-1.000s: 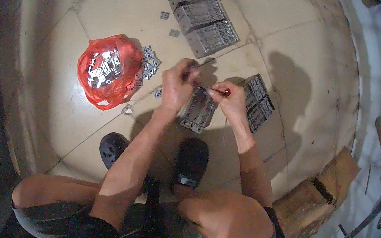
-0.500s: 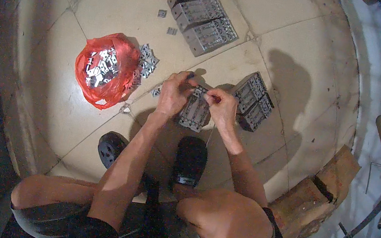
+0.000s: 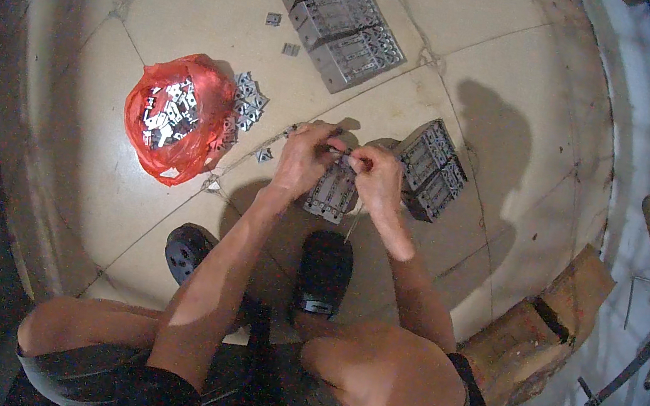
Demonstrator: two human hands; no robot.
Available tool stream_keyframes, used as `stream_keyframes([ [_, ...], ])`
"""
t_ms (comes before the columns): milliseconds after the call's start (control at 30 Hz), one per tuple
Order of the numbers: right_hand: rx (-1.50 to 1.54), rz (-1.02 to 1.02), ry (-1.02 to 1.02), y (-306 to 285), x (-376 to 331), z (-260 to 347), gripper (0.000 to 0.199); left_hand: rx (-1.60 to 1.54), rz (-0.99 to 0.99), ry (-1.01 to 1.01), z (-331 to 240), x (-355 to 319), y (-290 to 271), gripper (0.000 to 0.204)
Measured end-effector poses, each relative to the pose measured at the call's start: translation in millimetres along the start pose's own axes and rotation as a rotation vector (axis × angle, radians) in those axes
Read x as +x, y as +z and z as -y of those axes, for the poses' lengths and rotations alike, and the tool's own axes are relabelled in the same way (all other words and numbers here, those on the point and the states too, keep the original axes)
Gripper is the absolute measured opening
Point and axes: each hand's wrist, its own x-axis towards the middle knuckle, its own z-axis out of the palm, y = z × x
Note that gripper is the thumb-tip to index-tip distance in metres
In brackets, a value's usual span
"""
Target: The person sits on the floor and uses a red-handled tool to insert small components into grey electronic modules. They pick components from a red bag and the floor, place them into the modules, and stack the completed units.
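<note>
Under both hands (image 3: 343,168), the metal block (image 3: 332,196) seemingly lies lengthwise away.

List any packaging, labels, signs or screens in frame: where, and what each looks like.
Red plastic bag: on the floor tiles left of the left hand, open and crumpled, holding small grey metal pieces.
Wooden crate: lower right, by the person's right side, brown and boxy.
No labels, signs or screens can be made out.
</note>
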Motion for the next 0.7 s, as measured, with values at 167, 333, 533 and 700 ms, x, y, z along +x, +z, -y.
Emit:
stream_keyframes([
  [167,-0.085,-0.013,-0.067,-3,4,5,0.006,0.005,0.037,-0.010,0,2,-1,0.043],
  [333,-0.087,0.032,0.082,-49,10,14,0.020,-0.178,0.079,-0.092,2,5,-1,0.048],
  [533,0.163,-0.139,-0.053,-86,-5,29,0.021,-0.085,0.211,-0.074,2,10,-1,0.052],
  [700,0.098,-0.190,-0.081,-86,-11,38,0.021,-0.088,0.250,-0.098,-3,12,-4,0.053],
])
